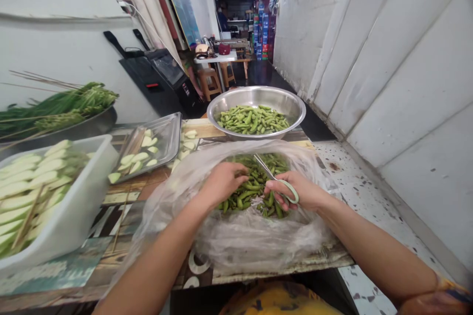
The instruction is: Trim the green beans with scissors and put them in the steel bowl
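In my right hand (pixel 295 189) is a pair of scissors (pixel 266 167), with pale green handles and blades pointing up and to the left. My left hand (pixel 225 182) reaches into a clear plastic bag (pixel 254 246) spread on the table. Its fingers are curled together over the green soybean pods (pixel 249 189) in the bag; what they pinch, if anything, is hidden. Just beyond the bag stands a wide steel basin (pixel 256 92) with more green pods (pixel 254 120) in it.
On the left are a white tub (pixel 88 192) of sliced pale green vegetable with sticks, a metal tray (pixel 172 138) of slices, and a dark bowl (pixel 107 120) of skewered greens. A white wall (pixel 399 59) runs along the right. Stools (pixel 209 83) stand farther back.
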A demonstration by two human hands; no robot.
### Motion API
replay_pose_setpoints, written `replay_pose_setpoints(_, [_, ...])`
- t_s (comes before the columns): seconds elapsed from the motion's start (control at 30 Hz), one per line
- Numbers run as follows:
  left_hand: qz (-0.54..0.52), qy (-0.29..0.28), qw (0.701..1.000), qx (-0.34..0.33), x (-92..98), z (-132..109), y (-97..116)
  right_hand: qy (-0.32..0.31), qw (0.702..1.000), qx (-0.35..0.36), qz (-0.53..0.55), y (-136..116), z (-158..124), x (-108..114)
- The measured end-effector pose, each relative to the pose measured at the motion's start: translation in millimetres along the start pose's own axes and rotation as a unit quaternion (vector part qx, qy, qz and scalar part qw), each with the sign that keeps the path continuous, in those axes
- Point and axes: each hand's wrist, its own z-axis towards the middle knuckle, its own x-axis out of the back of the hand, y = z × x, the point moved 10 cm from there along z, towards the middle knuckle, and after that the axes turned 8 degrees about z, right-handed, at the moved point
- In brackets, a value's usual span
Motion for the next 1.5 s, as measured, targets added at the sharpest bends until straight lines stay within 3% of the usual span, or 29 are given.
replay_pose_setpoints(0.13, [0.199, -0.027, 0.979, -0.014, -12.5, -2, 5, -0.004, 1.000, 0.004, -0.016, 1, 1, 0])
replay_pose_setpoints(0.27, [0.268, -0.020, 0.963, -0.006, -10.8, -4, 8, -0.016, 0.999, 0.003, -0.042, 1, 1, -2])
replay_pose_setpoints(0.47, [0.150, 0.055, 0.987, 0.023, 17.7, -7, 6, -0.020, 0.998, 0.001, -0.058, 3, 1, -4])
replay_pose_setpoints(0.7, [-0.024, 0.010, 0.999, -0.021, 15.0, -7, 13, -0.032, 0.997, 0.008, -0.074, 6, 2, -7])
replay_pose_setpoints(0.9, [0.009, 0.014, 1.000, 0.014, 10.0, -7, 9, -0.028, 0.993, 0.015, -0.116, 5, -1, -8])
replay_pose_setpoints(1.23, [-0.034, -0.007, 0.998, -0.057, 7.2, -9, 26, 0.007, 0.986, 0.046, -0.160, 2, -1, -2])
replay_pose_setpoints(1.4, [-0.137, -0.033, 0.989, 0.039, 6.0, -9, 13, 0.014, 0.985, 0.051, -0.165, 7, 1, -2])
replay_pose_setpoints(1.5, [-0.288, -0.053, 0.950, 0.110, -4.1, -10, 1, 0.005, 0.994, 0.036, -0.098, 7, 2, -4])
